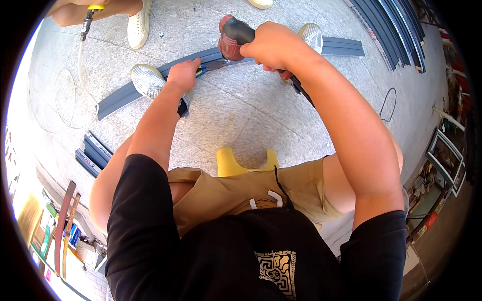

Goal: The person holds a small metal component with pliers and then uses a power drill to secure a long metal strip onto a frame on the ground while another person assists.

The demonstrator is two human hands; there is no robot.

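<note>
Here, in the head view, a long grey strip (207, 55) lies across the floor (236, 120), in front of the crouching person. The left shoe (145, 81) stands over it near its left end, and the right shoe (311, 36) is by its right part. The right hand (269, 46) is wrapped around the handle of a red and black drill (235, 37), whose front is at the strip's middle; whether it touches is unclear. The left hand (183, 74) has its fingers curled at the strip's near edge, just beside a tool with a blue and yellow handle (201, 70); I cannot tell what they pinch. A stack of dark strips (384, 30) lies beyond the long strip's right end. Near its left end runs a thin pale hose (80, 65), and another person's white shoe (139, 25) stands beyond its far edge.
</note>
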